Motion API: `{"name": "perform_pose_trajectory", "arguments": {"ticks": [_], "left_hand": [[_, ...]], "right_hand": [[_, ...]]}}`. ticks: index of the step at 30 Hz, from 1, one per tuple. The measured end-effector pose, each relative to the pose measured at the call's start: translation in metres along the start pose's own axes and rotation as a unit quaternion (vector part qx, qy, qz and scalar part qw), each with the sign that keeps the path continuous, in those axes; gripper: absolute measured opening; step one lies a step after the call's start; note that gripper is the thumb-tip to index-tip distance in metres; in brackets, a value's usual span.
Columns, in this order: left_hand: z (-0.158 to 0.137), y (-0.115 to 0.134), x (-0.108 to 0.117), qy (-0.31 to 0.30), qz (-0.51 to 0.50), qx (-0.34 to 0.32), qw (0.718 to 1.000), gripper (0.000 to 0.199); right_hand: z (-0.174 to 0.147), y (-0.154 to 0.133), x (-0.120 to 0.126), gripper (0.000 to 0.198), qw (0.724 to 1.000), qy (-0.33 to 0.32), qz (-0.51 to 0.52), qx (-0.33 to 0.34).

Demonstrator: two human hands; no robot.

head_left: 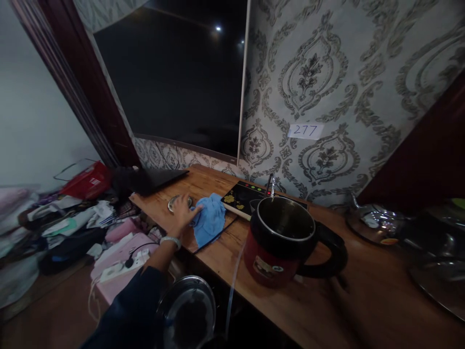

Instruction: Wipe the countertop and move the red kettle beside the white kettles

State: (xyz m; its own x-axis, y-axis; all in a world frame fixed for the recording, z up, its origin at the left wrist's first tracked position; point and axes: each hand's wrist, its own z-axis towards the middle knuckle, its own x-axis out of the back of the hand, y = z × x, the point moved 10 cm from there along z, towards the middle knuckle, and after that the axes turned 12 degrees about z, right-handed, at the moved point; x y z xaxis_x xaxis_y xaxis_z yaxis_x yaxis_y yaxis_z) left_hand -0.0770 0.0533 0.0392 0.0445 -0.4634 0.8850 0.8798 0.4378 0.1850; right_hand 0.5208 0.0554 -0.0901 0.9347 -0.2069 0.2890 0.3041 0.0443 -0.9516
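My left hand (182, 212) reaches out over the wooden counter, fingers spread apart, a pale bracelet on the wrist. Just beneath and beside its fingers lies a small round metal-rimmed object (173, 204), partly hidden by the hand. A crumpled blue cloth (209, 218) sits right by the thumb; I cannot tell whether they touch. Nearer to me stands a red electric pot (267, 257) with a black rim and handle, its top uncovered. Below the counter's edge is a round metal-rimmed pan or lid (189, 312). My right hand is out of the picture.
A black induction cooker (241, 198) with a metal spout behind it is near the wall. A metal kettle (378, 220) stands at right, a dark flat panel (156, 179) at left. Clothes, a red basket (89, 180) and a power strip (125, 266) lie beyond the counter's left end.
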Motion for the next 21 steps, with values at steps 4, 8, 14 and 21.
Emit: {"name": "perform_pose_trajectory", "arguments": {"ticks": [4, 8, 14, 21], "left_hand": [[-0.022, 0.049, -0.038, -0.119, 0.048, -0.141, 0.982, 0.076], [-0.024, 0.054, -0.044, -0.139, 0.064, -0.117, 0.981, 0.060], [-0.010, 0.008, -0.010, -0.075, -0.191, 0.054, 0.977, 0.039], [-0.022, -0.022, 0.067, 0.023, -0.540, 0.142, 0.830, 0.045]], "right_hand": [[0.000, -0.001, 0.000, 0.036, 1.000, 0.002, -0.002, 0.005], [0.000, -0.006, -0.002, 0.040, 1.000, -0.004, -0.003, 0.013], [0.000, -0.015, 0.000, 0.045, 0.999, 0.006, -0.016, 0.036], [0.001, -0.017, -0.004, 0.044, 0.999, -0.010, -0.006, 0.036]]}}
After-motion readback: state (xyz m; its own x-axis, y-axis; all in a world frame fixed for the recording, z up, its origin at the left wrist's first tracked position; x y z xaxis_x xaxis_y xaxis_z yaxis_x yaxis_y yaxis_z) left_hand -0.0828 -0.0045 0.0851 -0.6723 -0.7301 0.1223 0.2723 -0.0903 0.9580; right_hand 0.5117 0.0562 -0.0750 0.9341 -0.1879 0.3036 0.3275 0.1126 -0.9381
